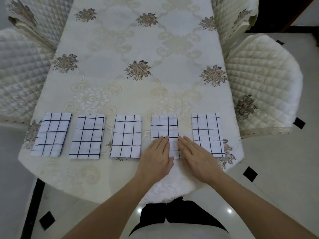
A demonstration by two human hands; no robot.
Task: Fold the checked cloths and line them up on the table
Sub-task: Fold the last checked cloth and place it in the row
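Hands: both lie flat, palms down, fingers straight and close together, gripping nothing.
Left side: the left hand (pixel 156 156) rests on the near left part of the fourth cloth (pixel 164 125), fingertips pointing away from the person.
Right side: the right hand (pixel 196 156) rests on the near right part of the same cloth, just beside the other hand, with a narrow strip of cloth showing between them.
Forearms: bare, rising from the bottom of the view and angling inward toward each other.
Row: five folded white cloths with dark checks lie side by side, with small gaps, along the near end of the table (pixel 138 49). From the left they are the first cloth (pixel 51 133), second cloth (pixel 88 136), third cloth (pixel 126 135), the fourth, and the fifth cloth (pixel 207 131).
Hidden: the fourth cloth's near corners are under the hands. The right hand also stands in front of the fifth cloth's near left corner; whether it touches there cannot be told.
Cut off: quilted chairs (pixel 259 80) on both sides run past the edges of the view.
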